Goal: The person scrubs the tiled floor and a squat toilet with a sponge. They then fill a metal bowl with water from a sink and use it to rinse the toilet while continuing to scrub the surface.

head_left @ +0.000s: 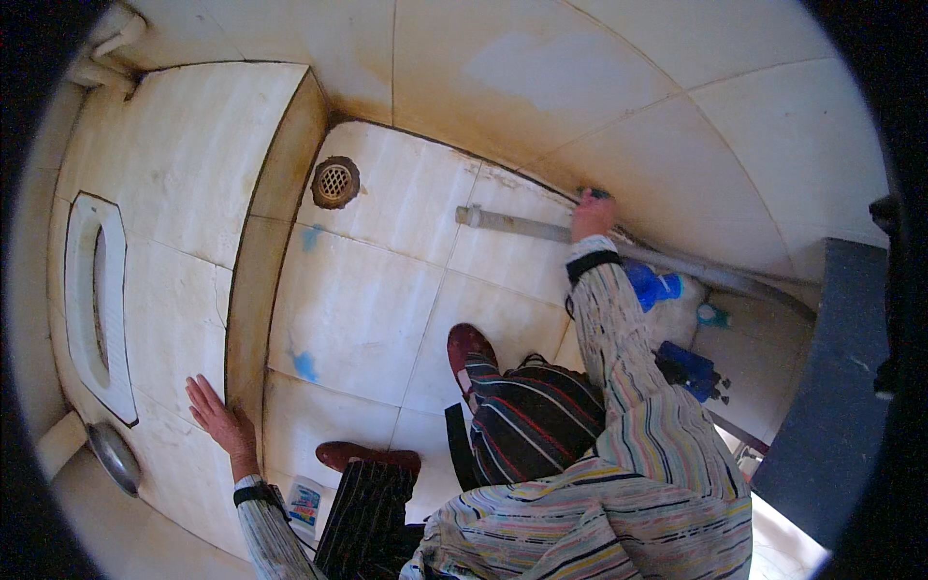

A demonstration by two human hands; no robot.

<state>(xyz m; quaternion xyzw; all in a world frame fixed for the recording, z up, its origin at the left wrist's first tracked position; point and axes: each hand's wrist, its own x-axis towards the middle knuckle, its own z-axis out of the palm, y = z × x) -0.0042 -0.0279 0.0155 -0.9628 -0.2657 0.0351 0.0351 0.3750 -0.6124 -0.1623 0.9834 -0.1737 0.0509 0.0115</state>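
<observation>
— Pipe (522, 227) on the floor, is that what the right hand (592, 217) is working on?

— Yes. The grey pipe lies low along the wall, and the right hand is closed around a small dark-green thing (596, 193) pressed right at the pipe. I cannot tell what that thing is.

— What is the left hand (217, 414) doing?

— It is flat and wide open, fingers spread, holding nothing. It leans on the raised tile step (193, 242), close to the white squat toilet (97, 300).

— How to do it well?

— I think keep that left hand pushed down firm, because the floor looks wet and slippy. Keep both brown shoes (469, 348) flat. Work in small, slow strokes along the pipe.

— Anything near the right hand?

— A blue bag (652, 285) sits just behind the right arm, and the round drain (335, 182) is well off to its left.
</observation>
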